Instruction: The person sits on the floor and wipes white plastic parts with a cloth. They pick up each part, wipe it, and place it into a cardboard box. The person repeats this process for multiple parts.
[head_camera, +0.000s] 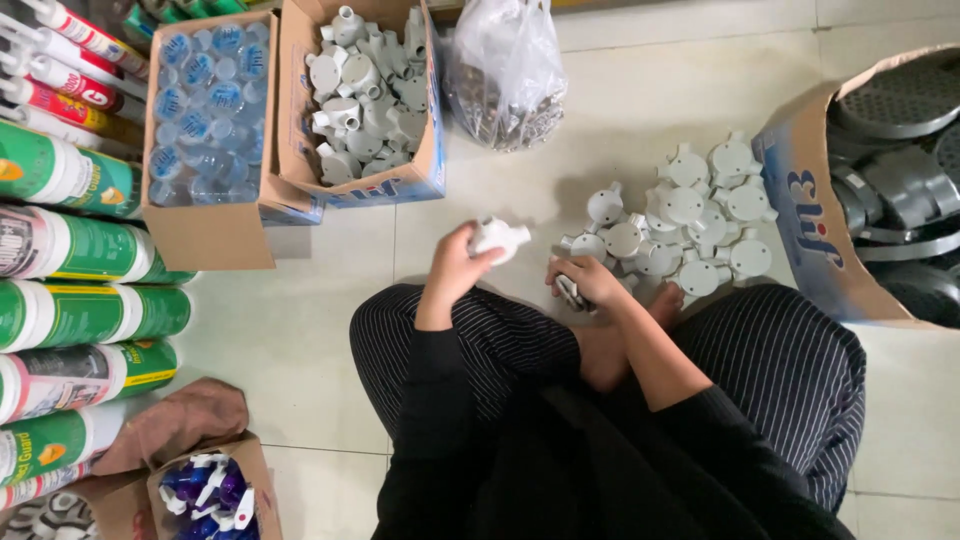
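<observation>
Head view: left hand (455, 268) grips a smooth white plastic fitting (499, 237).

Matt white plastic fittings (690, 215) (smooth) on glossy floor tiles (330, 320).

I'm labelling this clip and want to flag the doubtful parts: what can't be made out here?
Head view only:
- Thing in the right hand: mostly covered by the fingers; kind unclear.
- White fitting in the left hand: its underside faces away.
- Clear bag: contents blurred by plastic.
- Dark round parts in the right-hand box: cut off by the edge.
</observation>
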